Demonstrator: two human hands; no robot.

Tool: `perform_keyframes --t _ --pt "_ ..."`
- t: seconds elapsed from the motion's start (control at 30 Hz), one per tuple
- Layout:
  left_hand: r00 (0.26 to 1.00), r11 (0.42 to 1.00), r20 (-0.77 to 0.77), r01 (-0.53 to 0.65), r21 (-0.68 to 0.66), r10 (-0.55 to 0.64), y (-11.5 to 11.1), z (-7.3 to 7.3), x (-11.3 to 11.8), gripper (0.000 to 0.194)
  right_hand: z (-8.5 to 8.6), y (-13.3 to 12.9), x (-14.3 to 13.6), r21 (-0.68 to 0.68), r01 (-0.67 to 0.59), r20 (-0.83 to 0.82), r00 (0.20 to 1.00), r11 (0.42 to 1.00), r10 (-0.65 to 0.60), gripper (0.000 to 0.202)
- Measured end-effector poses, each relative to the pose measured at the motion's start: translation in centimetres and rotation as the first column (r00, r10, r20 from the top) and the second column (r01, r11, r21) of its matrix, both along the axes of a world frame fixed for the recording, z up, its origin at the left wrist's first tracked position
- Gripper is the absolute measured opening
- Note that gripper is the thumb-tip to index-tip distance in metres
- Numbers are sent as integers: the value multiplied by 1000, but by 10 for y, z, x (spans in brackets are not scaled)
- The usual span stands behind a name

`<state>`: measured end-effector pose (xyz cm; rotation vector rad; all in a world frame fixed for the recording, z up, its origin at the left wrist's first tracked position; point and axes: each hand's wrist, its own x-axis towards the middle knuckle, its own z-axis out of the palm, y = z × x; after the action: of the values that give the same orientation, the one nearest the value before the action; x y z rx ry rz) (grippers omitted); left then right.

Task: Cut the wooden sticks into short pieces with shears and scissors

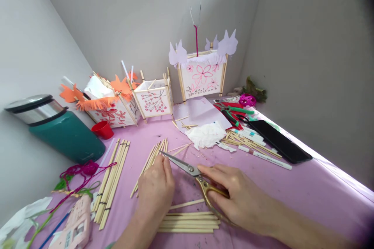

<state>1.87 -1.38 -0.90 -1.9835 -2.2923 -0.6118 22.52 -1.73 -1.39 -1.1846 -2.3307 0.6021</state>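
Observation:
Gold-handled scissors are in my right hand, its fingers through and around the handles. Their blades look nearly closed and point left, with the tips just above my left hand. The fingers of my left hand are curled together beside the blade tips; whatever they pinch is too small or hidden to name. Thin wooden sticks lie fanned behind my left hand. Another row of sticks rests on the purple tabletop, under and between my wrists. Left of them are sticks banded with black marks.
Paper lanterns stand at the back: one orange-trimmed, one plain, one lilac-trimmed below a wire. A teal bottle, red cup, yarn and pink glue gun are left. Crumpled tissue, pliers and a phone lie right.

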Motion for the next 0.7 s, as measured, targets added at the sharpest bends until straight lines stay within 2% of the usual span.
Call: perform_keyframes --t 0.07,0.2,0.27,0.33,0.4,0.57,0.7 --pt "1000 1000 22 7 -8 -7 0 0 -1 23 -1 2 0 4 10 -7 1000 1000 -10 43" --pt "1000 1000 5 -11 -29 11 2 0 -2 24 -8 10 4 45 205 143 967 978 -209 38" --pt "1000 1000 9 -17 -26 18 2 0 -2 24 -7 10 4 30 163 113 980 986 -166 38" --pt "999 1000 35 -11 -22 12 2 -1 -3 23 -4 6 2 -11 48 12 999 999 -48 42" --pt "998 1000 61 2 -11 -1 2 -1 -5 23 -2 3 -1 -47 -20 -71 997 999 16 47" --pt "995 996 96 2 93 -10 3 1 -10 19 -10 14 -1 -44 85 -223 971 995 -92 53" --pt "976 957 130 135 256 -173 3 2 -16 22 -14 21 1 -34 147 -222 963 989 -151 53"
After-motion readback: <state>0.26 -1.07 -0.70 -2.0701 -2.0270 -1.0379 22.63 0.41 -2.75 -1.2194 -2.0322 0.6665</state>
